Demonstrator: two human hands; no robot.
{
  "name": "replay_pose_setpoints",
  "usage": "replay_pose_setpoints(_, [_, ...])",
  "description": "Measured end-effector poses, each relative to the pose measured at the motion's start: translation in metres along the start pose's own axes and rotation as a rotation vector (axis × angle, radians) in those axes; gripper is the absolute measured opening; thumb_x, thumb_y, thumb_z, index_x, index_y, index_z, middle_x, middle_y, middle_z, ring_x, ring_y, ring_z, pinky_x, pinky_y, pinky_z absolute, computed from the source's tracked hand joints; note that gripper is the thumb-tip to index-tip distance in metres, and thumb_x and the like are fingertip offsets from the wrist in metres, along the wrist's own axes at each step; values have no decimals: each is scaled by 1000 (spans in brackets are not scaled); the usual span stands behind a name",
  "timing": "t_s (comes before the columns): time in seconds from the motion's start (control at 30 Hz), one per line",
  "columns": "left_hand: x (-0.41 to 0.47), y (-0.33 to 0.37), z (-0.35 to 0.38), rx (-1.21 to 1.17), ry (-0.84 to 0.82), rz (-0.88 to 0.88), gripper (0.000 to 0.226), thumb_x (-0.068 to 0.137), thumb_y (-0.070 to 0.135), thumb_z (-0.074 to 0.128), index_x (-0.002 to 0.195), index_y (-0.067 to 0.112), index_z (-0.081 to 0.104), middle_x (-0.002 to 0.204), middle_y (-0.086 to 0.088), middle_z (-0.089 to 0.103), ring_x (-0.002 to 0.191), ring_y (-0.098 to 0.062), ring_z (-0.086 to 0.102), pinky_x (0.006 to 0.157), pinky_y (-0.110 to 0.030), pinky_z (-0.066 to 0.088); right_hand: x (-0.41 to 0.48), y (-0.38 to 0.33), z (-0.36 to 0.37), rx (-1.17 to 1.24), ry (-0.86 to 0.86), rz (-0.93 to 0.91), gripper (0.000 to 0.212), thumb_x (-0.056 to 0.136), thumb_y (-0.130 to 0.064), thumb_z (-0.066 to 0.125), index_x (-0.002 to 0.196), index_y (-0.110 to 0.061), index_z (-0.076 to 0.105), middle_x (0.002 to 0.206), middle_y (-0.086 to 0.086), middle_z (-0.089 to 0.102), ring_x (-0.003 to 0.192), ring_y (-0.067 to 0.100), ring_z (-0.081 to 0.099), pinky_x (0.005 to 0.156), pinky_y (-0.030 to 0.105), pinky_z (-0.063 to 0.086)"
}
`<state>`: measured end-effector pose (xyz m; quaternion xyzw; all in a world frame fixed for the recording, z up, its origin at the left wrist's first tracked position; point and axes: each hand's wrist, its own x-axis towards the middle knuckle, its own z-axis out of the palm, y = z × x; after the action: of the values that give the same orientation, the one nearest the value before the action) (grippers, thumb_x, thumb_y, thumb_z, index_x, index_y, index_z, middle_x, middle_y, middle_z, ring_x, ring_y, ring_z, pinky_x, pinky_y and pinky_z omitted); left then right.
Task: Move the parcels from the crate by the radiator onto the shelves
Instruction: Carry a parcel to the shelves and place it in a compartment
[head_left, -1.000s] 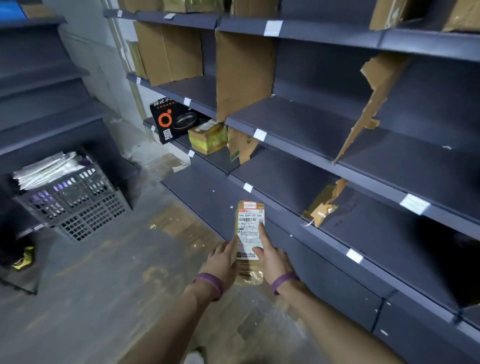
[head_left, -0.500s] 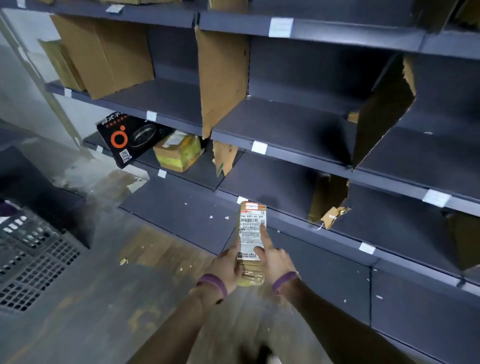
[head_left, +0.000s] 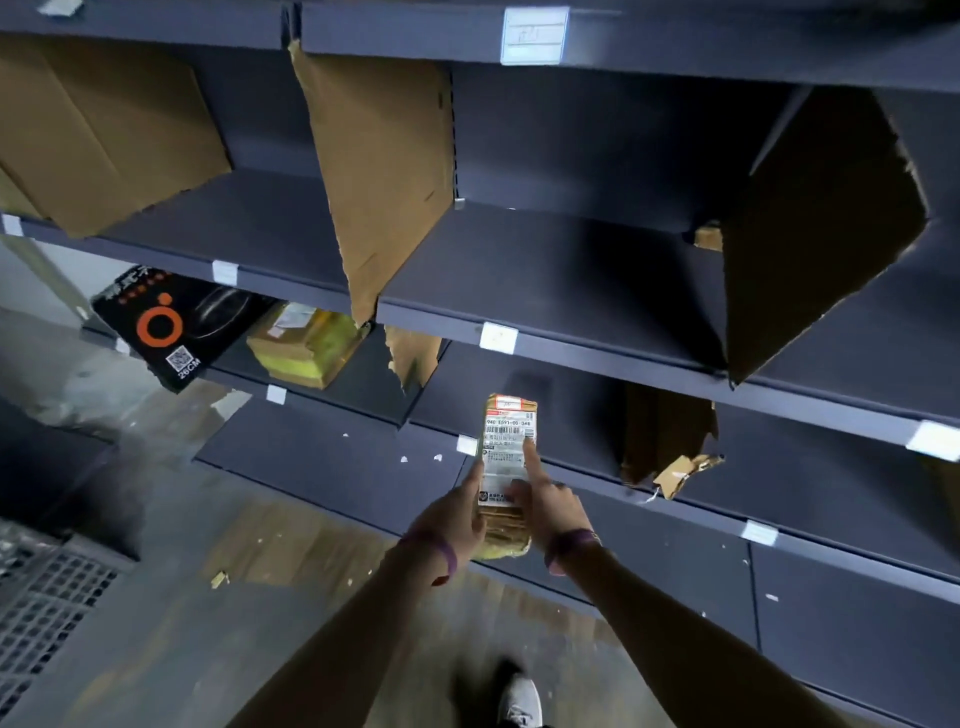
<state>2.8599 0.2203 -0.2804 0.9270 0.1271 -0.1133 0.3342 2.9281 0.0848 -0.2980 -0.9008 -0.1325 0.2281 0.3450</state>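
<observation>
You hold the parcel (head_left: 506, 467) in both hands, out in front of the shelves (head_left: 571, 291). Its far end is over the front lip of a low shelf. Your left hand (head_left: 457, 519) grips its left edge. Your right hand (head_left: 545, 506) grips the right edge, with the forefinger (head_left: 531, 457) laid straight along the white label.

The parcel looks small, narrow and light. It is wrapped in yellowish film that is creased at the near end, so it is probably soft and a little slippery. Hold it by the long edges, as you are doing, rather than by the loose end of the film.

The shelves are dark, flat boards with white tags on their lips, and torn cardboard dividers (head_left: 384, 171) split them into bays. The board at twelve o'clock from the parcel looks level enough to take it lying flat. A ragged divider stands at two o'clock. At ten o'clock a black box (head_left: 171, 327) and a yellow bundle (head_left: 306, 343) sit on the shelf. The crate (head_left: 47, 613) shows at eight o'clock, at the frame's edge, on a worn floor (head_left: 291, 545) scattered with scraps. Watch your footing there.
</observation>
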Motion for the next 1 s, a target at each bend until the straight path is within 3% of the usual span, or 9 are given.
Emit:
replay_pose_setpoints(0.2, [46, 3, -11, 66, -78, 34, 82, 93, 17, 55, 150, 37, 0, 126, -5, 62, 100, -18, 64, 85, -28, 51, 34, 1, -7, -38, 56, 42, 65, 101, -32, 36, 149, -47, -5, 111, 19, 66, 94, 32, 66, 84, 38, 52])
replay_pose_setpoints(0.4, [82, -7, -9, 2, -218, 85, 87, 86, 22, 63, 149, 38, 5, 132, -1, 57, 110, -18, 59, 89, -25, 46, 61, 1, -8, 105, 38, 130, 70, 101, -20, 36, 148, -49, -6, 123, 21, 62, 102, 32, 64, 91, 46, 53])
replay_pose_setpoints(0.53, [95, -18, -9, -91, -247, 120, 97, 73, 40, 77, 146, 42, 13, 130, 6, 58, 98, -6, 55, 79, -13, 40, 73, -5, 1, 279, 69, 196, 69, 100, -11, 30, 146, -55, 2, 128, 18, 59, 104, 30, 63, 92, 49, 53])
replay_pose_setpoints(0.6, [100, -22, -6, -123, -231, 126, 98, 70, 43, 79, 146, 41, 17, 130, 6, 58, 100, -5, 56, 83, -14, 43, 76, -6, 8, 379, 101, 222, 67, 99, -12, 29, 145, -57, 8, 129, 16, 58, 105, 28, 63, 93, 49, 52])
replay_pose_setpoints(0.7, [107, -27, -2, -94, -200, 118, 97, 77, 34, 75, 149, 39, 10, 136, 1, 55, 115, -18, 57, 95, -25, 45, 82, -3, 16, 449, 137, 245, 65, 99, -15, 30, 142, -60, 12, 125, 12, 60, 104, 27, 63, 95, 49, 52])
replay_pose_setpoints(0.77, [113, -30, -1, -74, -175, 127, 92, 82, 29, 70, 150, 38, 8, 141, 2, 50, 121, -19, 54, 94, -23, 42, 87, 0, 17, 480, 157, 236, 67, 98, -17, 35, 140, -64, 13, 120, 5, 63, 99, 19, 64, 92, 43, 54])
replay_pose_setpoints(0.83, [121, -28, -2, -81, -135, 145, 79, 86, 27, 66, 148, 38, 19, 141, 4, 49, 122, -19, 53, 92, -23, 41, 93, 3, 15, 494, 173, 216, 72, 93, -22, 47, 134, -71, 14, 111, -10, 68, 93, 4, 65, 81, 26, 57])
replay_pose_setpoints(0.93, [136, -23, -1, -90, -54, 183, 56, 89, 25, 61, 139, 32, 37, 138, 4, 52, 123, -18, 52, 98, -31, 44, 98, 5, 7, 453, 209, 165, 70, 81, -35, 59, 117, -81, 21, 89, -36, 65, 80, -15, 61, 61, 3, 46])
replay_pose_setpoints(1.0, [144, -20, 0, -82, -19, 198, 53, 89, 24, 61, 138, 26, 42, 137, 1, 52, 124, -19, 51, 100, -34, 43, 97, 4, 6, 396, 214, 145, 77, 83, -25, 58, 133, -69, 20, 99, -32, 65, 83, -13, 61, 66, 4, 44])
